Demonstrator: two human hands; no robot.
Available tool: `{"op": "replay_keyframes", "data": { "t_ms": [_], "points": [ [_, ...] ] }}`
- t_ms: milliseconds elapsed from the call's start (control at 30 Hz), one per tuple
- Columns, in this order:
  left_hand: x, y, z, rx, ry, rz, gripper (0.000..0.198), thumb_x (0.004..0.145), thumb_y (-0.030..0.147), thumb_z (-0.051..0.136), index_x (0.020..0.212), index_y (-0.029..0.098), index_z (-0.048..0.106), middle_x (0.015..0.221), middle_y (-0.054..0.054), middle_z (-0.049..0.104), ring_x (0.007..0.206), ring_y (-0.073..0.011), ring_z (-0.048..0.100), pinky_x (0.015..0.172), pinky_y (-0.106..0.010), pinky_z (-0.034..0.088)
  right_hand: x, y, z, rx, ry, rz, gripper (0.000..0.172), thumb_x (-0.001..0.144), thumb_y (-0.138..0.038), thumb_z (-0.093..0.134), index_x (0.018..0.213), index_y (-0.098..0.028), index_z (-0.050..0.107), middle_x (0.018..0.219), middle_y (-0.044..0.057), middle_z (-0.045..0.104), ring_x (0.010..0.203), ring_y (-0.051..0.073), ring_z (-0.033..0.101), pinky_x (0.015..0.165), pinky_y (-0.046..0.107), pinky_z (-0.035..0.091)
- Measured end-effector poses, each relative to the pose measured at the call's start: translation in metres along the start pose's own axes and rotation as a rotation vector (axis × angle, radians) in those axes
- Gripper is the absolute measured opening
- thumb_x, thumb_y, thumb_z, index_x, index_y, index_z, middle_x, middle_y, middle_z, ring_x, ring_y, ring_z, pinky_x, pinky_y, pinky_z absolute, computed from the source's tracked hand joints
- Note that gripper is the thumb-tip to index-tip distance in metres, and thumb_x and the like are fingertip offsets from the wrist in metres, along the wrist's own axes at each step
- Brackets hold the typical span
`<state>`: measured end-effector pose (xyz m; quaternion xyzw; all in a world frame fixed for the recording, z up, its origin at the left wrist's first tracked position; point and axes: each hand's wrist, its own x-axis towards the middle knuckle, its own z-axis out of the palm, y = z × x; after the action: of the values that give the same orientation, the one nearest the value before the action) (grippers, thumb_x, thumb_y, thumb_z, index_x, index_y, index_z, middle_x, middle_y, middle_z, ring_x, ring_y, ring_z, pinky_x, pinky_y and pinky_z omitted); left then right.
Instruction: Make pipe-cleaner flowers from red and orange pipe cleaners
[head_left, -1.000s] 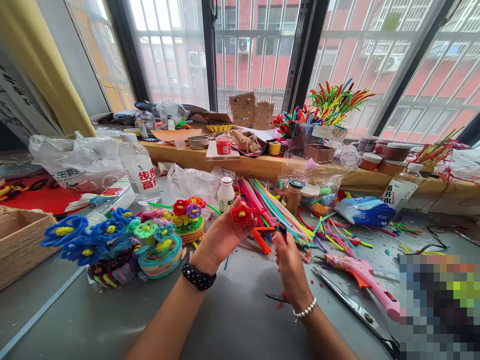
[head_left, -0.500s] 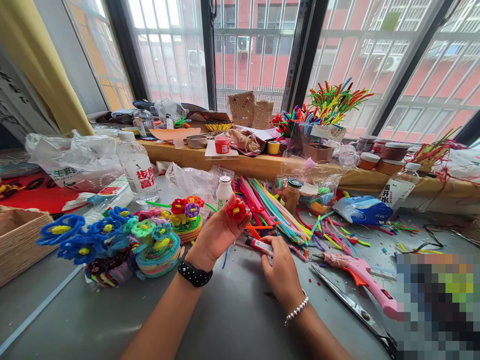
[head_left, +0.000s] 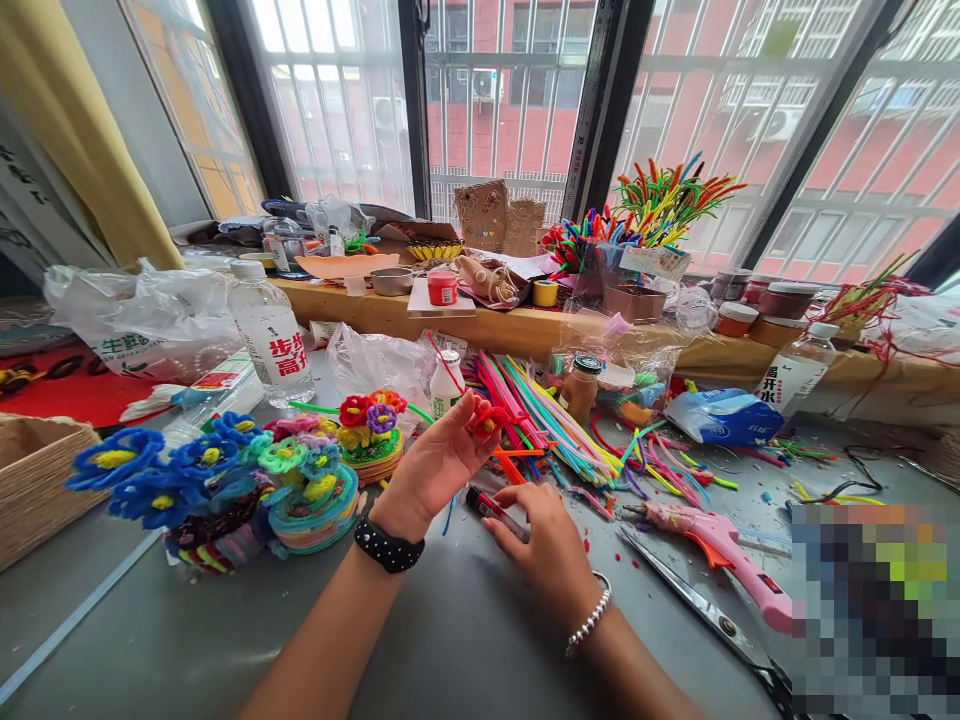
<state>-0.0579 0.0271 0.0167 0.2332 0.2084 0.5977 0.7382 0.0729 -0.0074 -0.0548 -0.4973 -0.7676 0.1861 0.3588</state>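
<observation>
A grey desk (head_left: pixel 465 640) carries everything, its far edge running along a wooden ledge. Loose, many-coloured pipe cleaners (head_left: pixel 562 425) are spread from its middle toward that far edge, and a pot of blue fuzzy flowers (head_left: pixel 206 460) stands toward its left edge. Large scissors (head_left: pixel 701 605) lie toward the near right corner, just beside a pink glue gun (head_left: pixel 731 560). Over the desk's middle, the left hand (head_left: pixel 427 470) is raised palm-in, thumb and fingertips pinching; the right hand (head_left: pixel 551 545), lower, has its thumb and fingers closed on a black-capped tube (head_left: pixel 491 505); whether the tube touches the desk I cannot tell. Smallest, the red flower (head_left: pixel 489 418) sits at the left fingertips, above the tube.
</observation>
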Motion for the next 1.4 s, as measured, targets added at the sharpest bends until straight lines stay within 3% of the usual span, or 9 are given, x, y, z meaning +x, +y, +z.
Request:
{"op": "replay_keyframes", "data": {
  "t_ms": [133,267,500,600,733,900,1133,1400],
  "points": [
    [-0.001,-0.002,0.003,0.031,0.045,-0.026,0.017,0.076,0.014,0.05,0.063,0.015,0.061,0.059,-0.001,0.062,0.055,-0.0092,0.059,0.05,-0.019,0.048,0.004,-0.005,-0.011,0.045,0.071,0.001,0.014,0.076,-0.03,0.049,0.077,-0.019,0.058,0.077,0.003,0.06,0.074,0.019,0.05,0.066,0.03,0.039],
    [-0.005,-0.01,0.011,0.048,0.083,-0.1,0.021,0.079,0.012,0.045,0.068,0.014,0.063,0.064,-0.002,0.064,0.057,-0.0081,0.06,0.053,-0.016,0.049,0.001,-0.003,-0.027,0.086,0.114,-0.026,0.013,0.077,-0.027,0.048,0.077,-0.02,0.058,0.077,0.002,0.06,0.07,0.016,0.05,0.064,0.028,0.038],
    [-0.013,-0.04,0.02,-0.025,-0.067,-0.287,0.02,0.077,0.006,0.044,0.072,0.011,0.063,0.067,-0.003,0.065,0.06,-0.0075,0.062,0.058,-0.013,0.05,-0.018,0.008,-0.053,0.204,0.301,-0.01,0.026,0.073,-0.03,0.054,0.098,-0.022,0.053,0.091,0.005,0.056,0.073,0.017,0.05,0.058,0.028,0.042],
    [-0.018,-0.05,0.023,-0.039,-0.08,-0.343,0.017,0.076,0.005,0.046,0.074,0.01,0.062,0.07,-0.003,0.065,0.061,-0.0069,0.061,0.056,-0.011,0.049,-0.022,0.003,-0.062,0.236,0.352,-0.053,0.033,0.071,-0.025,0.057,0.103,-0.024,0.049,0.098,0.005,0.053,0.081,0.019,0.05,0.062,0.03,0.044],
    [-0.024,-0.058,0.026,-0.026,-0.154,-0.403,0.009,0.073,0.008,0.053,0.075,0.01,0.061,0.067,-0.002,0.063,0.058,-0.0046,0.059,0.052,-0.008,0.046,-0.025,-0.006,-0.071,0.322,0.313,-0.142,0.038,0.07,-0.017,0.055,0.106,-0.026,0.047,0.107,0.005,0.048,0.1,0.022,0.044,0.078,0.037,0.041],
    [-0.029,-0.066,0.027,-0.01,-0.208,-0.422,0.013,0.065,0.016,0.064,0.077,0.012,0.061,0.072,0.0,0.063,0.061,-0.0051,0.058,0.055,-0.012,0.046,-0.027,-0.011,-0.078,0.401,0.258,-0.175,0.032,0.071,-0.014,0.052,0.102,-0.023,0.052,0.109,0.006,0.047,0.104,0.022,0.042,0.088,0.041,0.036],
    [-0.031,-0.068,0.029,0.072,-0.24,-0.466,0.01,0.066,0.017,0.064,0.075,0.014,0.061,0.068,0.002,0.06,0.061,-0.0035,0.054,0.06,-0.015,0.042,-0.029,-0.011,-0.079,0.434,0.332,-0.168,0.023,0.072,-0.012,0.053,0.091,-0.024,0.058,0.096,0.004,0.054,0.093,0.02,0.049,0.08,0.038,0.042],
    [-0.031,-0.068,0.03,0.214,-0.191,-0.459,0.019,0.065,0.02,0.064,0.082,0.014,0.06,0.078,0.0,0.057,0.067,-0.0059,0.051,0.065,-0.018,0.039,-0.029,-0.01,-0.077,0.431,0.425,-0.15,0.018,0.072,-0.014,0.055,0.086,-0.023,0.063,0.088,0.004,0.057,0.085,0.019,0.052,0.073,0.037,0.044]
  ]
}}
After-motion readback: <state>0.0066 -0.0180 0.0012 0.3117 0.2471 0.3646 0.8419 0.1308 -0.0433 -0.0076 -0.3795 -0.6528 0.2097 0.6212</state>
